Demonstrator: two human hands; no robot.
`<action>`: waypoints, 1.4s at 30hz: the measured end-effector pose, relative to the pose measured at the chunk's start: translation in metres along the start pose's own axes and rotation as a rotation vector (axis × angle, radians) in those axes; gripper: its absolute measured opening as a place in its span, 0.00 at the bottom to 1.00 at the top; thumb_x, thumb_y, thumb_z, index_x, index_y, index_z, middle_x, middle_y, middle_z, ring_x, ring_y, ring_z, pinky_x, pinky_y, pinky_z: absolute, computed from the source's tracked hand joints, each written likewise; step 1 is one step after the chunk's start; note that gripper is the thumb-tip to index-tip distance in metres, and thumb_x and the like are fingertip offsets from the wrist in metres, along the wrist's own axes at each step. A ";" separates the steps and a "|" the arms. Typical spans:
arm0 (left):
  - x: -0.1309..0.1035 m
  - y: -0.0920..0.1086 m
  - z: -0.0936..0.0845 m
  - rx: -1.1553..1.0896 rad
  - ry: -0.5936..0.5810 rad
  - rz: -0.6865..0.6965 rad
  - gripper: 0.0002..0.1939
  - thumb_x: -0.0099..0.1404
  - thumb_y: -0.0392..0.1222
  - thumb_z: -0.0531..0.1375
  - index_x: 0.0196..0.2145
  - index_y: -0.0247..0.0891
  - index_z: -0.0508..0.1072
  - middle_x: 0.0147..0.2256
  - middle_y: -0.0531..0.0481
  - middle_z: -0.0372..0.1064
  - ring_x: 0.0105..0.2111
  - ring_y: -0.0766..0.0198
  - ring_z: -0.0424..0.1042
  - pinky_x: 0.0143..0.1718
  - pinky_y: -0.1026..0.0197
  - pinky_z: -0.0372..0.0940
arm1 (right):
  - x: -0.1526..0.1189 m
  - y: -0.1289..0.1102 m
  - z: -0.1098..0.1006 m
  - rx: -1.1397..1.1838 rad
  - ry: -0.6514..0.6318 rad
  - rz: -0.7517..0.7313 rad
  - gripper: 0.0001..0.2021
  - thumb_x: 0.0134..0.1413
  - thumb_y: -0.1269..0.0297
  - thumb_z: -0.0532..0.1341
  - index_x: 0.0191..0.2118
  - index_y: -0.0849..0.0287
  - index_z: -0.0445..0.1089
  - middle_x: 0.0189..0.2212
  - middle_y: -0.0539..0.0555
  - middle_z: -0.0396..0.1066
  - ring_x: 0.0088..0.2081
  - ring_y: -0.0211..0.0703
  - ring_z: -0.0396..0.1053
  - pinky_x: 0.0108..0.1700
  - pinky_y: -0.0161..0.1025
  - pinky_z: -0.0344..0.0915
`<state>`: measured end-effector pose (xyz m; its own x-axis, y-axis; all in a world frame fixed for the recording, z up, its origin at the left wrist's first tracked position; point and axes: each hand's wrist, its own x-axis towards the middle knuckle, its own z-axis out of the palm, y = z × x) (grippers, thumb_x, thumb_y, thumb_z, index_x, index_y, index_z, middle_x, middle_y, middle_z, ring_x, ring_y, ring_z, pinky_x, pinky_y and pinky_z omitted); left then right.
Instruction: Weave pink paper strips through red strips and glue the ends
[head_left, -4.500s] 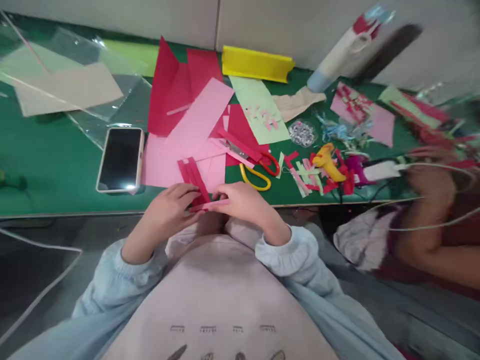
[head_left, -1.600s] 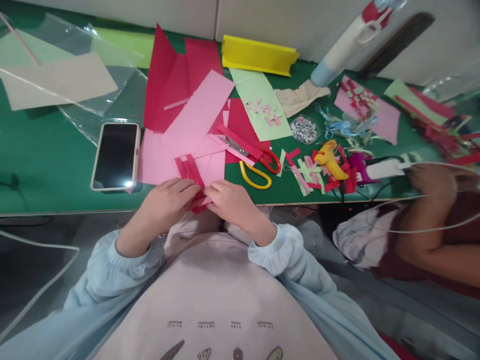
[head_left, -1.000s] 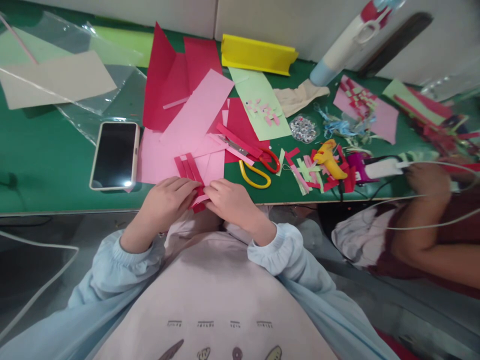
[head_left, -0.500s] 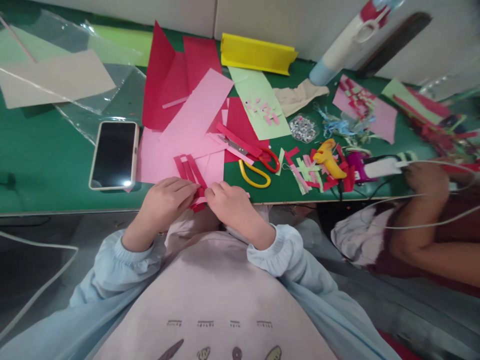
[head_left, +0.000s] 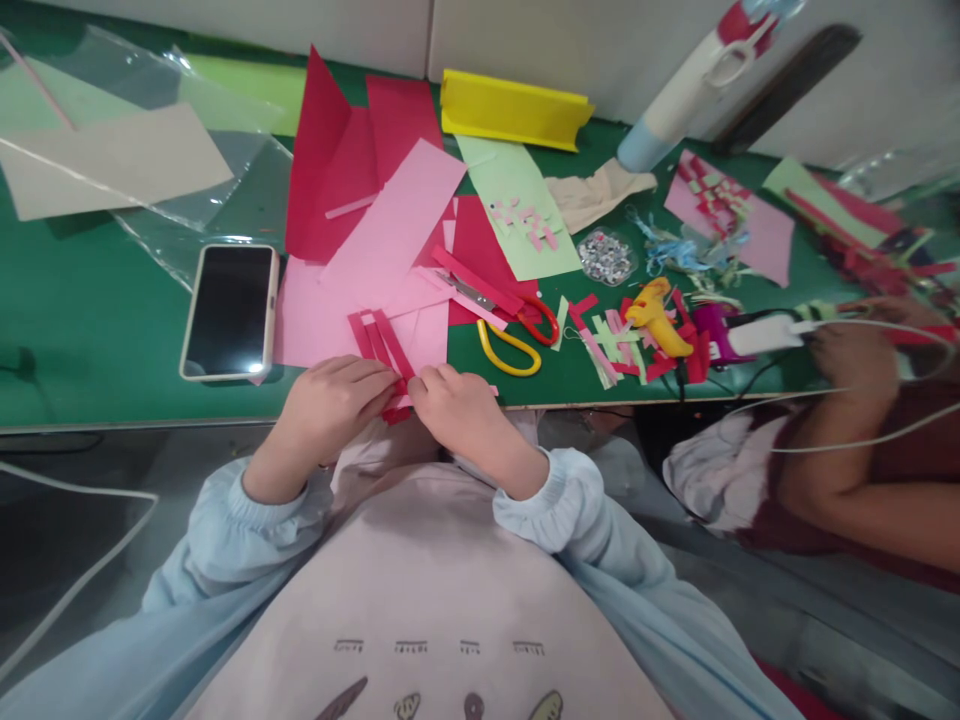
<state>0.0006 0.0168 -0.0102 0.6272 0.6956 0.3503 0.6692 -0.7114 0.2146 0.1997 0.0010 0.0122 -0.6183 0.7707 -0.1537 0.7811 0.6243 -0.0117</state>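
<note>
At the table's front edge my left hand [head_left: 336, 398] is closed on red paper strips [head_left: 384, 338], which fan out beyond its fingertips. Close beside it, my right hand [head_left: 459, 405] pinches a pink paper strip [head_left: 405, 401] that crosses the red ones; its far end sticks out past the hand. The fingertips of both hands nearly meet and hide where the strips join. Under the strips lie pink paper sheets [head_left: 352, 275]. Scissors [head_left: 510, 345] with one red and one yellow handle rest just beyond my right hand, with red and pink paper over their blades.
A phone [head_left: 229, 312] lies left of the papers. To the right are a yellow glue gun [head_left: 660, 318], paper scraps [head_left: 616, 345], a bag of googly eyes [head_left: 606, 256] and a bottle [head_left: 675, 100]. Another person's hand [head_left: 855, 350] is at the far right.
Both of my hands stay almost still on the strips. The other person's hand at the far right has shifted slightly.
</note>
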 end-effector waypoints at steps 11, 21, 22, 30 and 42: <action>0.001 0.001 0.000 -0.022 -0.010 -0.058 0.11 0.70 0.39 0.54 0.40 0.36 0.77 0.39 0.43 0.79 0.36 0.56 0.77 0.37 0.55 0.71 | -0.001 0.000 -0.003 0.015 0.033 0.008 0.15 0.64 0.77 0.44 0.46 0.66 0.67 0.38 0.63 0.69 0.41 0.52 0.67 0.31 0.42 0.65; 0.000 0.001 0.000 -0.036 0.005 -0.054 0.12 0.70 0.39 0.53 0.37 0.36 0.77 0.39 0.43 0.79 0.35 0.55 0.77 0.36 0.54 0.72 | 0.000 0.008 -0.001 0.190 0.100 -0.014 0.12 0.64 0.66 0.50 0.46 0.65 0.66 0.41 0.62 0.68 0.44 0.54 0.65 0.42 0.48 0.65; 0.000 0.001 0.000 -0.036 0.001 -0.056 0.13 0.70 0.39 0.53 0.38 0.36 0.78 0.39 0.43 0.79 0.35 0.55 0.77 0.37 0.54 0.72 | 0.000 0.010 0.000 0.216 0.098 -0.013 0.11 0.63 0.68 0.51 0.46 0.66 0.65 0.42 0.63 0.68 0.44 0.54 0.65 0.43 0.48 0.65; 0.000 0.004 -0.006 -0.028 -0.073 0.001 0.14 0.71 0.43 0.54 0.38 0.38 0.79 0.40 0.44 0.78 0.37 0.56 0.76 0.36 0.54 0.72 | -0.009 0.032 0.007 0.460 0.165 -0.081 0.13 0.62 0.71 0.58 0.51 0.66 0.65 0.49 0.63 0.69 0.51 0.51 0.64 0.53 0.46 0.64; 0.006 0.014 -0.016 0.003 -0.159 -0.029 0.15 0.71 0.46 0.54 0.41 0.35 0.78 0.41 0.41 0.77 0.39 0.53 0.75 0.37 0.52 0.72 | -0.011 0.041 0.012 0.439 0.168 -0.102 0.08 0.64 0.71 0.57 0.45 0.63 0.72 0.43 0.59 0.71 0.47 0.47 0.65 0.52 0.43 0.62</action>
<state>0.0073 0.0093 0.0093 0.6627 0.7230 0.1949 0.6890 -0.6907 0.2196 0.2391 0.0164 0.0019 -0.6706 0.7411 0.0312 0.6567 0.6127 -0.4398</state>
